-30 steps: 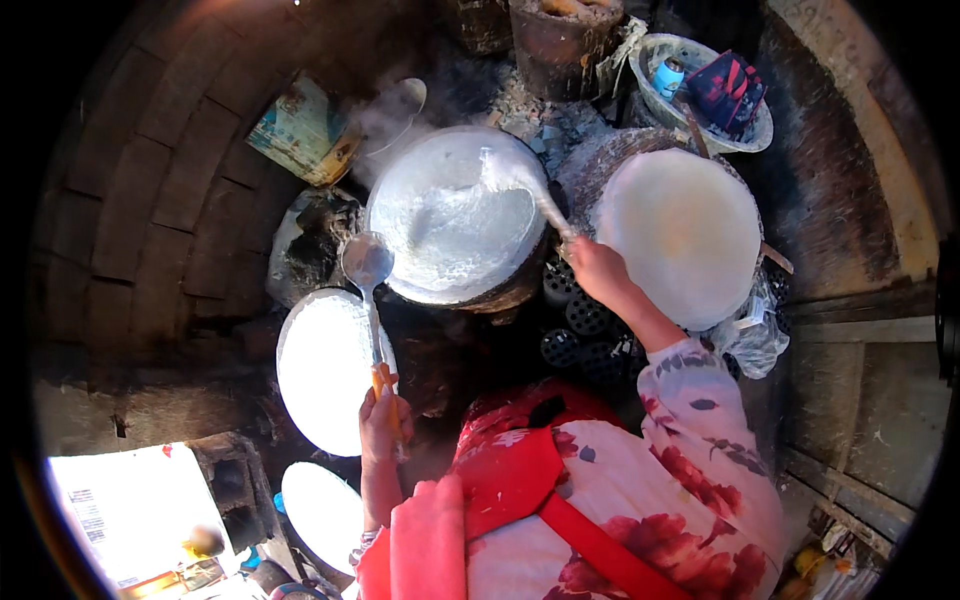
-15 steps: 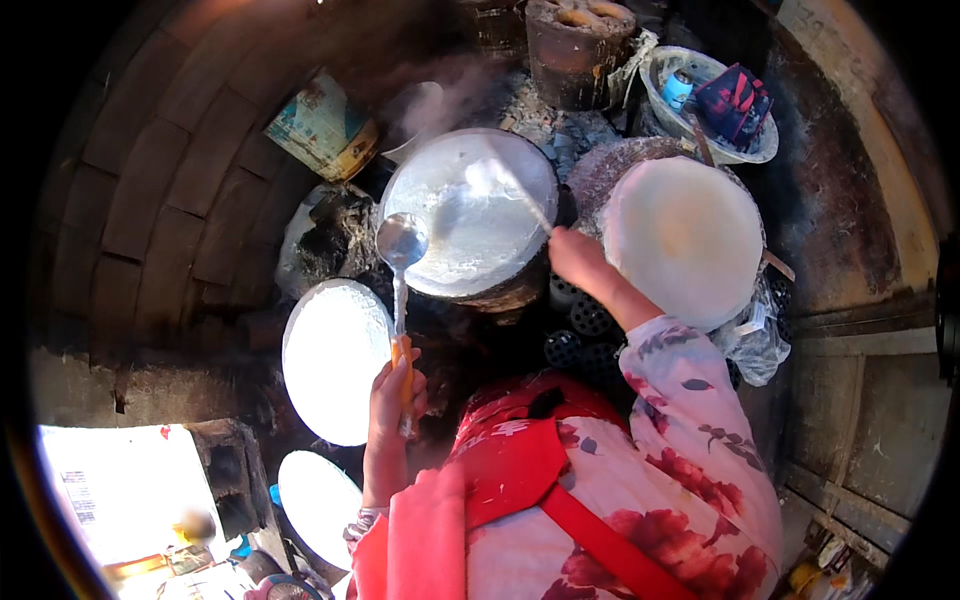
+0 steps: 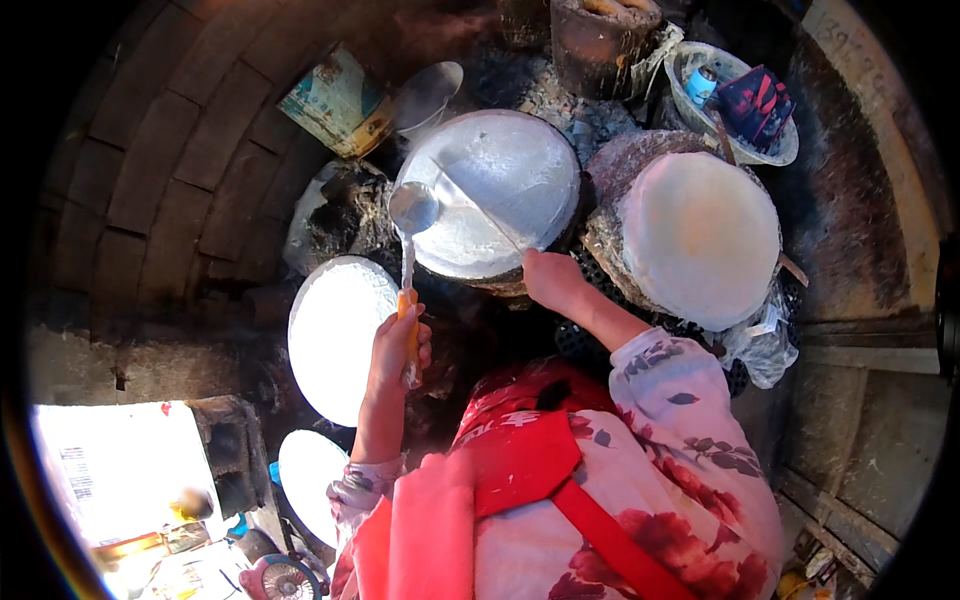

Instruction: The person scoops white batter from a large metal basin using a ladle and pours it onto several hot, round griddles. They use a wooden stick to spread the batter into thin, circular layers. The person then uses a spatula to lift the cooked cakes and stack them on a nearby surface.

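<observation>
My left hand (image 3: 398,348) is closed round the orange handle of a metal ladle (image 3: 413,208). The ladle's round bowl lies over the left rim of a large round griddle (image 3: 515,180), whose surface is whitish and shiny. My right hand (image 3: 552,280) is a fist at the griddle's near right edge, gripping a thin pale stick (image 3: 482,208). This stick slants across the griddle toward its far left part; the end inside my fist is hidden. To the right, a pale flat round (image 3: 700,240) rests on a crusty round base.
Two bright white round surfaces (image 3: 340,340) lie at my left, one nearer me. Behind the griddle stand a stained bucket (image 3: 335,105), a grey bowl (image 3: 428,98) and a sooty cylindrical stove (image 3: 603,48). A basin (image 3: 785,150) at far right holds a blue can and dark bag.
The stick has swept left across the griddle, and my right hand has come left and nearer me. Steam over the griddle has thinned. My left hand still holds the ladle; the whole view has shifted slightly.
</observation>
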A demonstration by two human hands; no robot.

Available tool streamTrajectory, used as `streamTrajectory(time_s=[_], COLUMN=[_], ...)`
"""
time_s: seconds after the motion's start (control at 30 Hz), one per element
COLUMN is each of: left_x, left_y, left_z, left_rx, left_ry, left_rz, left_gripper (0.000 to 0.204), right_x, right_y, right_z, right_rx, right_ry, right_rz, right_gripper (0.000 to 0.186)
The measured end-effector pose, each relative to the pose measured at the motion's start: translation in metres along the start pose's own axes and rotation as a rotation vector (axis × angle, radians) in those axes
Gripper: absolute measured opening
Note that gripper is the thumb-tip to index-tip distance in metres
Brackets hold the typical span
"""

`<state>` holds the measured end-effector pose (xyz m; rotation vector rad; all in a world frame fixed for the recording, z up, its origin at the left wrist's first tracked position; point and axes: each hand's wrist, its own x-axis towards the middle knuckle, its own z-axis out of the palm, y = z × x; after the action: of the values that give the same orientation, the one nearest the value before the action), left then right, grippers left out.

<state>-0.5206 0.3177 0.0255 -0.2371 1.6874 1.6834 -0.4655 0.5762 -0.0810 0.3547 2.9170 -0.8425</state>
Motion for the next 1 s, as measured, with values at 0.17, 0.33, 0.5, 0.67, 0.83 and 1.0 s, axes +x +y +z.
streamTrajectory(time_s=[0.17,0.33,0.5,0.67,0.83,1.0], left_x=[0.007,0.014,0.006,-0.017,0.003,-0.031], left_y=[0.007,0.012,0.012,0.006,0.016,0.003], left_z=[-0.004,0.012,0.001,-0.010,-0.027,-0.028], left_rx=[0.050,0.019,-0.196,-0.398,-0.873,-0.770], left_ry=[0.053,-0.014,-0.073,-0.004,-0.327,-0.299], left_rz=[-0.014,-0.079,-0.066,-0.033,-0.116,0.171], left_gripper=[0.036,0.032,0.032,0.032,0.033,0.039], right_x=[-0.011,-0.016,-0.013,-0.027,-0.007,0.020], right_y=[0.025,-0.013,-0.060,-0.071,-0.040,0.022], right_z=[-0.019,0.047,0.038,0.021,-0.016,-0.024], right_rx=[0.130,0.166,0.448,0.419,0.228,-0.032], right_ry=[0.174,0.065,0.047,0.194,0.237,0.128], right_rz=[0.233,-0.014,0.009,-0.215,-0.127,-0.024], right_gripper=[0.021,0.023,0.025,0.022,0.016,0.019])
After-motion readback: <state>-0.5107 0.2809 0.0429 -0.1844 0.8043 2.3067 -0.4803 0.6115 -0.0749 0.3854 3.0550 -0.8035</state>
